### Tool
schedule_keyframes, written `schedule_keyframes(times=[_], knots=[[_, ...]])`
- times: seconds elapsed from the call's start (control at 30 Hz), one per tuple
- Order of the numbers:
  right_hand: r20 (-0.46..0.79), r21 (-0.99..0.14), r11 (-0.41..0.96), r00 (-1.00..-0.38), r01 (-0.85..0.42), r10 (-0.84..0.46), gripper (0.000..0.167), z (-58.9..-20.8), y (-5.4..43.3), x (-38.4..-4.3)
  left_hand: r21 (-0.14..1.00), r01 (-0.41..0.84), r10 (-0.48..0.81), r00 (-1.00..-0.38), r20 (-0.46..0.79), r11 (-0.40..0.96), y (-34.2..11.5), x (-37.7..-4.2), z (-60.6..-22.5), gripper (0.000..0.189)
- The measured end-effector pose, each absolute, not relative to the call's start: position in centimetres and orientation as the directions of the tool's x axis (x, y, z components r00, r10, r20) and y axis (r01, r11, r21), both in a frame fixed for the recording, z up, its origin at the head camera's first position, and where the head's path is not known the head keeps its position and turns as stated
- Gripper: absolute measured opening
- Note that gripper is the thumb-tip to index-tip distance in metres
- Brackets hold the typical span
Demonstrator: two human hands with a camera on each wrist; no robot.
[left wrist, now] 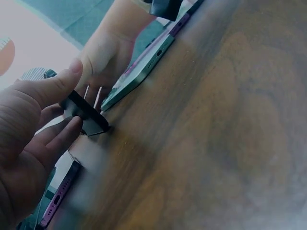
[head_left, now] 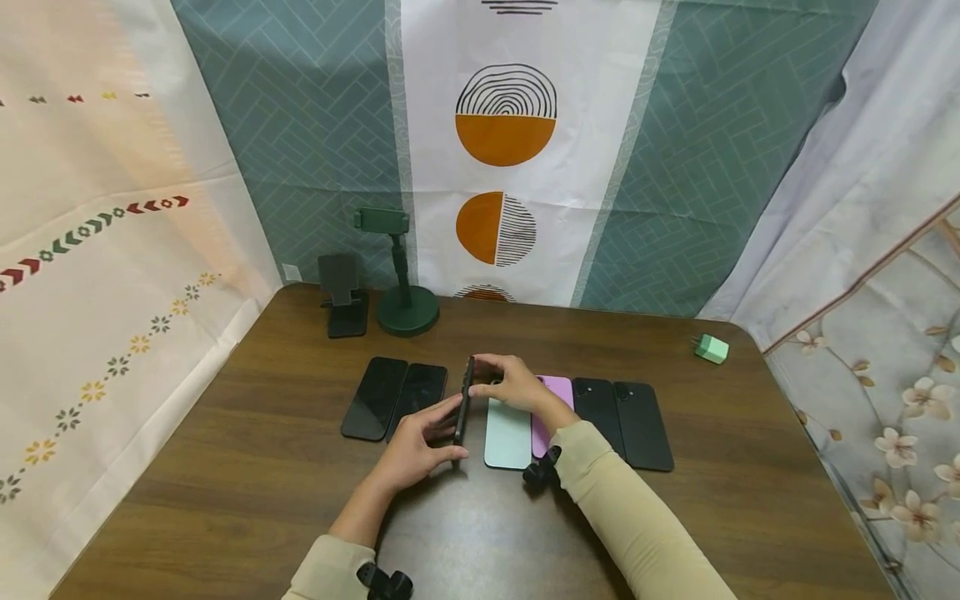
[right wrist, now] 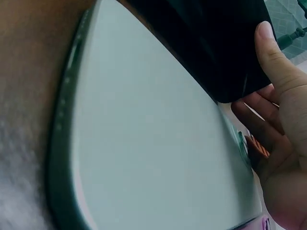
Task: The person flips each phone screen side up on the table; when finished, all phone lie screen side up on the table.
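Wood table (head_left: 225, 467), toward its far edge: I hold the dark phone (head_left: 462, 421) on edge, long axis near-to-far, left hand (head_left: 420, 443) pinching its near end, right hand (head_left: 519, 386) its far end, pale green phone (head_left: 508, 439) just right of it.

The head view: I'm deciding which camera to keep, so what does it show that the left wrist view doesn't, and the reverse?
Only the head view shows the green plug adapter and the floral curtain on the right. Only the left wrist view shows the port in the pale green phone's edge. Both show the dark phone held by the left hand and right hand, the pale green phone and the wooden table.
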State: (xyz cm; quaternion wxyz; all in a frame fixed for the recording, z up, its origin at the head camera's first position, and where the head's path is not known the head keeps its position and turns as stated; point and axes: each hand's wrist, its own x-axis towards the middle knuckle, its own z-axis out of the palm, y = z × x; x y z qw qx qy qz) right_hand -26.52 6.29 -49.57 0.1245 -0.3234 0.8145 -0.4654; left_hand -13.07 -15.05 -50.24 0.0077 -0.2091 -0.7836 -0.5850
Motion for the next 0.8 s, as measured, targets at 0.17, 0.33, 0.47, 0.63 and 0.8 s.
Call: schedule_keyframes(times=[0.17, 0.33, 0.47, 0.63, 0.8], knots=[[0.108, -0.828, 0.375, -0.775, -0.417, -0.623, 0.058, -49.63, 5.80, -26.50, 0.911, 0.336, 0.299, -0.918, 0.260, 0.240, -15.28, -12.82, -49.96, 0.081], [0.113, -0.799, 0.403, -0.771, -0.445, -0.627, 0.059, -49.78, 5.47, -26.43, 0.907, 0.339, 0.282, -0.922, 0.266, 0.250, -15.37, -12.62, -49.71, 0.079], [0.112, -0.801, 0.404, -0.774, -0.442, -0.624, 0.059, -49.66, 5.37, -26.25, 0.904, 0.335, 0.262, -0.928, 0.266, 0.267, -15.30, -12.51, -49.60, 0.079], [0.105, -0.794, 0.425, -0.786, -0.435, -0.610, 0.058, -49.76, 5.35, -26.19, 0.906, 0.330, 0.233, -0.934, 0.272, 0.264, -15.33, -12.52, -49.81, 0.077], [0.117, -0.779, 0.434, -0.786, -0.452, -0.607, 0.059, -49.71, 5.34, -26.23, 0.906, 0.335, 0.234, -0.932, 0.277, 0.259, -15.79, -12.62, -50.05, 0.078]])
